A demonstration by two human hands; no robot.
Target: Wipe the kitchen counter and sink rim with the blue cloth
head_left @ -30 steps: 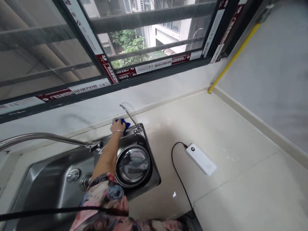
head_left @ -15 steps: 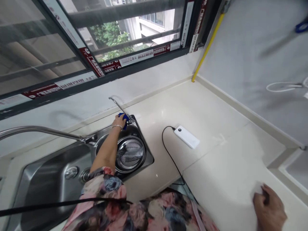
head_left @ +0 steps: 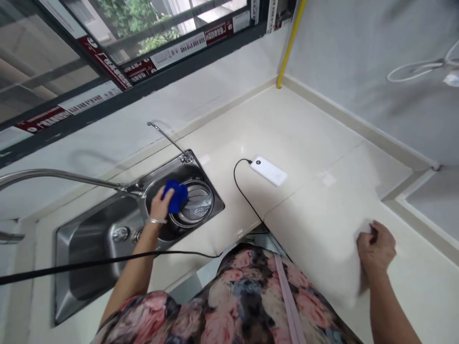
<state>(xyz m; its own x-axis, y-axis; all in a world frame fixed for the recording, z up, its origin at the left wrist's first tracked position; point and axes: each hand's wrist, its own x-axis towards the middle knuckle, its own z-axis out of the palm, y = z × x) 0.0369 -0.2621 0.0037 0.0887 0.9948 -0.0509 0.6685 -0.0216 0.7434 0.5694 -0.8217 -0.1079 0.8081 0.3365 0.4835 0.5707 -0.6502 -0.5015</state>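
A crumpled blue cloth is gripped in my left hand, above the small round sink bowl. Just right of the cloth sits a round metal strainer basket with a clear plastic piece in it. The slim tap rises behind this bowl. My right hand is curled into a loose fist on the cream countertop, far from the sink; nothing shows in its fingers.
Left of the round bowl lies a deep rectangular sink under a larger tap. A white power bank with a black cable rests on the counter. A yellow pipe stands in the corner beside the window.
My left hand has come away from the slim tap with the blue cloth, moving toward me over the round bowl. The right hand stays curled on the counter. The camera view has shifted.
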